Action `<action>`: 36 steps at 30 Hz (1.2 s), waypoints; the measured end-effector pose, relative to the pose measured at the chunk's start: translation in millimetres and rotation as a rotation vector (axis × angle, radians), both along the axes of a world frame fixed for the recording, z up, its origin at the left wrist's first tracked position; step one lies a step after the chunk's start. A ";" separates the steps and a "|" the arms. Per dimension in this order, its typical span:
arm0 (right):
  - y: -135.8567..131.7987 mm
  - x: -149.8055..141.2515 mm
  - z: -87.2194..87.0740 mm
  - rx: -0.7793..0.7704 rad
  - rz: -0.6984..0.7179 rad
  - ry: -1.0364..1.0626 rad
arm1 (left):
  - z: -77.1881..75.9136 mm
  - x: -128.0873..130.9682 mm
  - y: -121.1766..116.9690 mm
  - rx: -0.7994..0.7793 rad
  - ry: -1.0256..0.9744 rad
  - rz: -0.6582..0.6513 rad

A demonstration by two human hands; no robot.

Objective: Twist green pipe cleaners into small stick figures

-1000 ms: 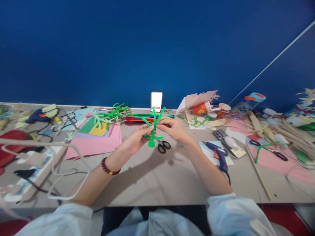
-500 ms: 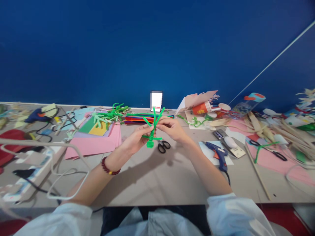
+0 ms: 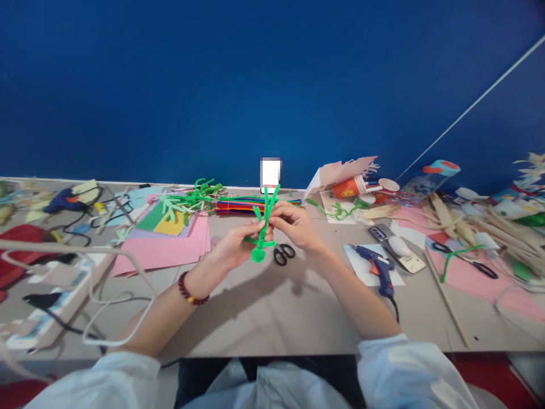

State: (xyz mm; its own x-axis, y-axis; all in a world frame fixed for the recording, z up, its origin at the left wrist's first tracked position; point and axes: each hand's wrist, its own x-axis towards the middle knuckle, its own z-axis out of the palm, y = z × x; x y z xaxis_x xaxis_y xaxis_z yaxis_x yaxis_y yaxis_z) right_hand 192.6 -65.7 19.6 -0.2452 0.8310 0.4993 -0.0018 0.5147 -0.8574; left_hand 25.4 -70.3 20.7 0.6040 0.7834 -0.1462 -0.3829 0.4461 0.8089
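Both hands hold a green pipe-cleaner figure above the middle of the table. A coiled lump forms its lower end, a short crosspiece sits above that, and several thin strands stick up at the top. My left hand is closed on its middle from the left. My right hand pinches the figure near the strands from the right; the exact contact of its fingertips is partly hidden. Black-handled scissors lie on the table just beneath the hands. Behind them is a bundle of coloured pipe cleaners.
Pink paper and green pipe-cleaner pieces lie left. A power strip with cables stands front left. On the right are a blue glue gun, a phone, a stick and paper cups. A lit screen leans at the back.
The figure has tipped slightly, its coiled end a little lower and to the left. Its upper strands now stand closer together. Both hands have barely moved and keep their hold.
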 end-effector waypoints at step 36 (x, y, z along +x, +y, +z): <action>4.4 4.4 1.4 -0.165 -0.158 -0.024 | -15.9 2.2 16.1 0.253 0.287 0.329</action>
State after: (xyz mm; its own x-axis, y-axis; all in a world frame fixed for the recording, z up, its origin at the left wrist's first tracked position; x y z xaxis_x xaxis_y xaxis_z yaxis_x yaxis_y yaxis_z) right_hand 197.0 -61.3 21.0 -0.1161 0.9300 0.3488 0.0891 0.3595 -0.9289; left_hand 27.6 -54.2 4.8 0.2826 0.9578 -0.0517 -0.2162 0.1161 0.9694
